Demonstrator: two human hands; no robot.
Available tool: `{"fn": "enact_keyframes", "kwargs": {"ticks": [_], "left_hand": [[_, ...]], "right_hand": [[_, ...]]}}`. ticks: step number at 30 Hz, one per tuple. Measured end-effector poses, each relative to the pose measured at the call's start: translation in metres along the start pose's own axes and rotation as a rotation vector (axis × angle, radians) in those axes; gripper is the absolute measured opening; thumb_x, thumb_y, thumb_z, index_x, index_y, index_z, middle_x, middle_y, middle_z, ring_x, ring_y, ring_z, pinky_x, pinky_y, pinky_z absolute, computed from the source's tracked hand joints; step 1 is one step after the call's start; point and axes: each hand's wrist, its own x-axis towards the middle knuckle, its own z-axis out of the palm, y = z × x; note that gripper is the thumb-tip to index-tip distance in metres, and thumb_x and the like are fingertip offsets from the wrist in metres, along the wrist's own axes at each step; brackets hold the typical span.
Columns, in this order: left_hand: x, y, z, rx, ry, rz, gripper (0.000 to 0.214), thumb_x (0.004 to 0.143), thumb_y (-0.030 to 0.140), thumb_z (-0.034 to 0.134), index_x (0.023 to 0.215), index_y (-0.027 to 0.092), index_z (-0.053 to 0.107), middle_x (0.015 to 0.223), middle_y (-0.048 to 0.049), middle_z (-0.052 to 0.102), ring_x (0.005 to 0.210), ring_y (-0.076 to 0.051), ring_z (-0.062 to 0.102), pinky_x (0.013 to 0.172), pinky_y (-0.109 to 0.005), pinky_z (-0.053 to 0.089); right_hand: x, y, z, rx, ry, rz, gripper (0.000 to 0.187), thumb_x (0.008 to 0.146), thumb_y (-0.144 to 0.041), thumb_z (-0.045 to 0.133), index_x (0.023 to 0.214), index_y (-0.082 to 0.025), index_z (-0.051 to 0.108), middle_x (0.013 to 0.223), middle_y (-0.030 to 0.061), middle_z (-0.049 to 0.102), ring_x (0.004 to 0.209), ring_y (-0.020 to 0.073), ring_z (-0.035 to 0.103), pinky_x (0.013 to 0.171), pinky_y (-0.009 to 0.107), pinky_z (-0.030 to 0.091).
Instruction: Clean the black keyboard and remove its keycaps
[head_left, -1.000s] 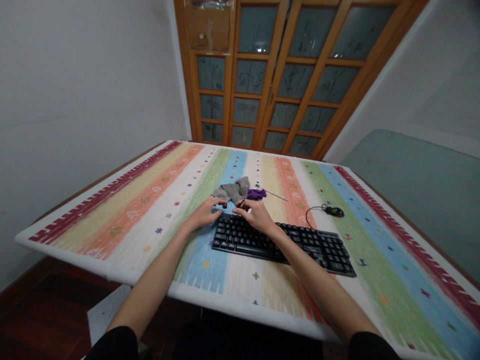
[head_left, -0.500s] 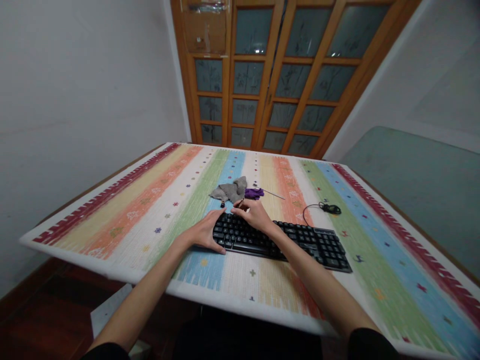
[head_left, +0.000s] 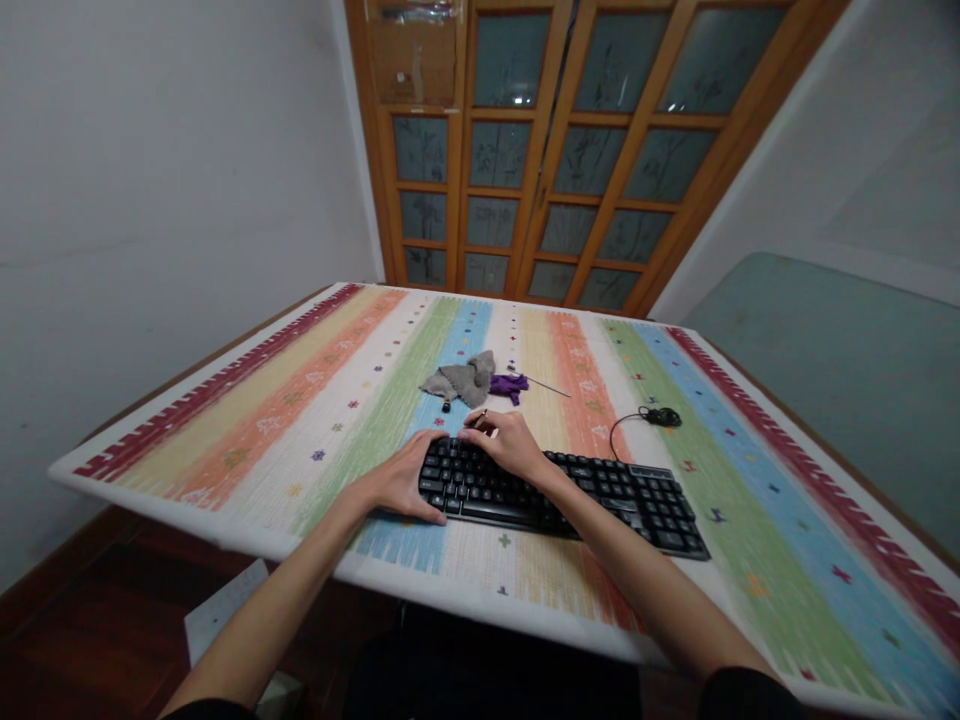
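One black rectangular plastic keyboard [head_left: 630,500] lies flat on the stripe-clothed tabletop [head_left: 247,440], left end within the wide grip of the left hand [head_left: 405,478], best braced firmly for light work by the right hand [head_left: 510,440], pinched narrowly around an indistinct dark sliver [head_left: 481,418].

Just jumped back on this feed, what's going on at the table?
A person's left hand grips the left end of a black keyboard. The right hand, above its upper-left keys, pinches a slim dark item too small to identify. Beyond the hands, a grey cloth lies beside a purple cloth. The keyboard's cable lies coiled to the right.
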Motion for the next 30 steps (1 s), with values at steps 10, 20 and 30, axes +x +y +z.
{"fn": "enact_keyframes", "kwargs": {"ticks": [10, 20, 30], "left_hand": [[-0.011, 0.007, 0.001, -0.010, -0.032, -0.004, 0.122, 0.048, 0.051, 0.086, 0.147, 0.021, 0.021, 0.144, -0.0155, 0.035, 0.134, -0.037, 0.035, 0.114, -0.053, 0.030], [-0.003, 0.000, -0.015, -0.077, -0.035, -0.041, 0.088, 0.068, 0.053, 0.076, 0.143, 0.025, 0.038, 0.140, -0.0112, 0.047, 0.128, -0.032, 0.046, 0.111, -0.049, 0.034], [0.036, -0.002, -0.010, -0.044, 0.142, 0.005, 0.032, 0.080, 0.043, 0.068, 0.102, 0.020, 0.066, 0.107, -0.0059, 0.069, 0.104, -0.024, 0.060, 0.097, -0.037, 0.045]], "right_hand": [[-0.008, -0.002, 0.007, 0.039, 0.042, 0.029, 0.028, 0.085, -0.044, 0.065, 0.082, -0.017, 0.073, 0.078, 0.0054, 0.074, 0.065, 0.0162, 0.067, 0.064, 0.026, 0.050], [0.000, -0.014, 0.009, 0.007, 0.028, -0.010, 0.030, 0.086, -0.045, 0.064, 0.074, -0.018, 0.070, 0.066, 0.0018, 0.070, 0.059, 0.0153, 0.063, 0.062, 0.024, 0.045], [0.002, -0.016, 0.011, -0.011, 0.010, 0.007, 0.024, 0.086, -0.040, 0.066, 0.078, -0.018, 0.072, 0.067, 0.0011, 0.070, 0.061, 0.0150, 0.063, 0.061, 0.023, 0.043]]}}
